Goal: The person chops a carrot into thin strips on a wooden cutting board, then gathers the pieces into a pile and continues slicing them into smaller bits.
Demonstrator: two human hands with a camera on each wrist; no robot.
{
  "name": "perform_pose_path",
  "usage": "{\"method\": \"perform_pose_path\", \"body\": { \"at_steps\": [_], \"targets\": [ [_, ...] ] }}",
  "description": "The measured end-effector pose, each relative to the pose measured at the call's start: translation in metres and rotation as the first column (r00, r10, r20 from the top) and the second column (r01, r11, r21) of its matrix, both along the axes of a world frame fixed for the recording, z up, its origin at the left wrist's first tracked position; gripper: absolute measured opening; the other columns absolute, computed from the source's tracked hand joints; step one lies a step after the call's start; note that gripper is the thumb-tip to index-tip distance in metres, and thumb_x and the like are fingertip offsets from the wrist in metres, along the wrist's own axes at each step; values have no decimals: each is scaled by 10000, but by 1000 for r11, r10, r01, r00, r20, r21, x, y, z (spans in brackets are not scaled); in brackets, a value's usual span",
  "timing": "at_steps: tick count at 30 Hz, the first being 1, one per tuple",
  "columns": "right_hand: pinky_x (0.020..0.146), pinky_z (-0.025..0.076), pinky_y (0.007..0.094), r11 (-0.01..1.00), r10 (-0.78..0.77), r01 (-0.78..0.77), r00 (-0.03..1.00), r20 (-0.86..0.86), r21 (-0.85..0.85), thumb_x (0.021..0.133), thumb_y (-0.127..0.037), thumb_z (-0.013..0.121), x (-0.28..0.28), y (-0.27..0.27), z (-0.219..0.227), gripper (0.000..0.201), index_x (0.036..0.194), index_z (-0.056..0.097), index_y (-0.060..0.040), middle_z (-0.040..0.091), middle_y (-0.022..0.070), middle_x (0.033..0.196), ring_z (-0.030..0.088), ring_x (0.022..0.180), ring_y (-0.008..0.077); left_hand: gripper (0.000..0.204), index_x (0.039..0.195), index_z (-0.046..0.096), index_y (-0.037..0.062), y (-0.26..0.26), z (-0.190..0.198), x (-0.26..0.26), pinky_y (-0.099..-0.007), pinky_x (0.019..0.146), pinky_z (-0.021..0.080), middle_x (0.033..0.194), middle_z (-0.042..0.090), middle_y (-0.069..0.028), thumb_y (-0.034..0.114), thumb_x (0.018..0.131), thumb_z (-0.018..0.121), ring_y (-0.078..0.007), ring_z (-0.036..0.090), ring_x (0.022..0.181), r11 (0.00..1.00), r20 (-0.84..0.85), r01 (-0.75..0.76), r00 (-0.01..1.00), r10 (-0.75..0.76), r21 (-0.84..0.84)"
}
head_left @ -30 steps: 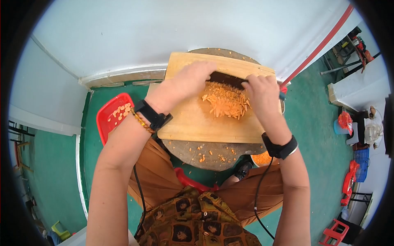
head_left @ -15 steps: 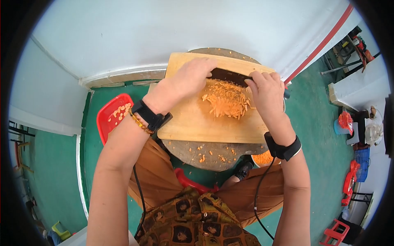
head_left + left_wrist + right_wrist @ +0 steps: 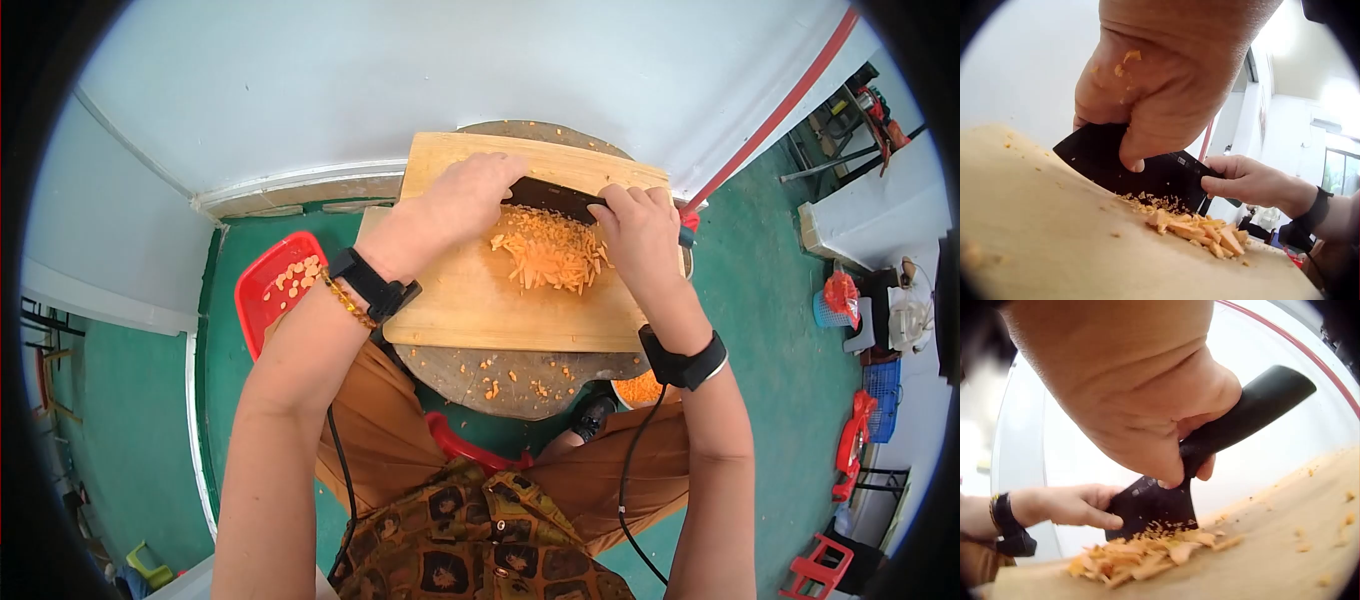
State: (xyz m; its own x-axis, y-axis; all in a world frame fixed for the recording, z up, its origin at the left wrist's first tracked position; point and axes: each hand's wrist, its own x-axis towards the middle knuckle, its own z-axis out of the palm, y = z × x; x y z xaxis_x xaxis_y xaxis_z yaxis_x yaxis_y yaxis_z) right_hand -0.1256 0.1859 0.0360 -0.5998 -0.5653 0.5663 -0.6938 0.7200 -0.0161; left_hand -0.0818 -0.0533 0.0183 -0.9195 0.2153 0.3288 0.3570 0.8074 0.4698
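Note:
A black-bladed cleaver (image 3: 556,198) stands edge-down on a wooden cutting board (image 3: 450,318), held with both hands. My left hand (image 3: 448,205) pinches the blade near its front end, thumb flat on the near face in the left wrist view. Around the root of the black handle (image 3: 1266,406) my right hand (image 3: 643,232) grips, with the handle's butt sticking out behind. Just on the near side of the blade lies a heap of chopped carrot (image 3: 550,260), fine crumbs by the edge and longer sticks towards me. Carrot bits cling to the left hand.
The board rests on a round wooden block (image 3: 470,375) scattered with crumbs. At left stands a red basin (image 3: 243,300) of carrot slices. A bowl of finely chopped carrot (image 3: 640,388) sits low at right. A white wall (image 3: 380,90) rises behind the board.
My right hand moved up and rightward with the cleaver handle, then came back down and left. The left hand stays at the blade's front end, nearly still.

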Motion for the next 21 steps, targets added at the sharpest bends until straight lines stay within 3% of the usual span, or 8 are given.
{"method": "perform_pose_path", "body": {
  "at_steps": [4,7,10,13,16,19,21],
  "targets": [
    [706,434,420,1000,-2,2,999,-50,-4,794,-240,732,3,3,11,176,786,608,-115,616,36,737,560,804,272,186,924,535,6,-2,6,0,-488,761,494,900,621,-203,-57,757,586,-425,592,885,998,-150,24,988,-33,-61],
    [704,430,423,1000,-12,13,1000,-25,15,799,-243,729,1,3,4,182,788,602,-114,607,34,735,563,817,271,147,944,511,-7,3,7,5,-471,743,476,930,594,-217,-71,821,559,-427,565,931,1000,105,1,995,2,-28],
    [703,426,418,1000,-10,8,999,41,30,810,-245,722,4,5,1,190,784,590,-110,599,33,744,571,823,264,202,943,536,-7,4,5,8,-486,778,483,929,612,-206,-85,761,572,-420,580,933,999,-44,10,999,-11,-34],
    [679,439,420,999,42,-42,999,14,2,818,-241,713,4,11,14,193,787,585,-100,587,55,715,581,771,275,188,979,524,6,4,9,10,-478,800,474,961,609,-199,-63,809,565,-407,569,970,999,-26,-1,1000,0,-36],
    [616,458,433,996,88,-86,992,94,-26,849,-252,688,6,20,28,213,790,578,-80,595,99,681,602,700,312,210,1068,532,26,4,21,15,-448,852,473,1049,592,-181,29,872,606,-391,553,989,999,-101,-24,994,29,46],
    [558,467,457,999,-12,-1,960,280,49,892,-268,649,19,30,33,243,800,569,-58,598,141,642,604,631,360,243,1121,543,32,-4,36,26,-411,879,477,1097,582,-147,70,893,619,-335,557,1037,993,-193,-97,975,109,73],
    [543,470,462,996,-40,19,965,259,83,919,-272,619,25,38,37,257,800,559,-53,611,158,646,612,624,374,259,1156,545,38,-15,38,25,-380,880,477,1107,586,-116,91,911,611,-281,565,1037,984,-220,-112,965,140,135]
  ]
}}
